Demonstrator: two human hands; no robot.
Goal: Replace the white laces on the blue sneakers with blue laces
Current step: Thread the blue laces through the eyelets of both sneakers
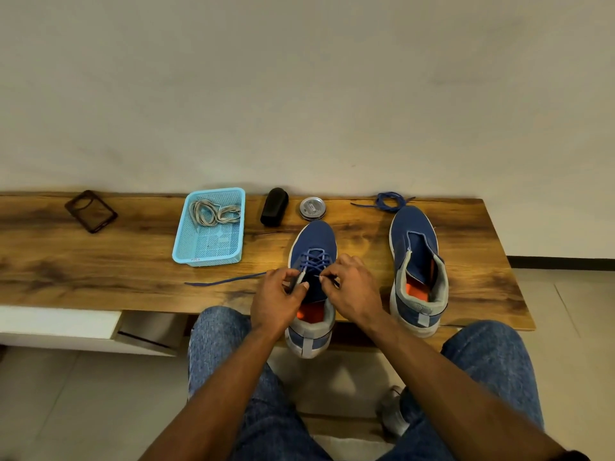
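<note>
Both hands, left hand point(278, 296) and right hand point(352, 287), pinch blue lace point(314, 262) at sneaker point(312, 241); no legible writing.

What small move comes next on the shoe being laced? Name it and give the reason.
Probably feed the lace tip pinched in the right hand through the next open eyelet of the left sneaker and draw it snug. The blue lace crosses only the lower eyelets, its other end trails across the table, and the left hand steadies the eyelet edge.
</note>
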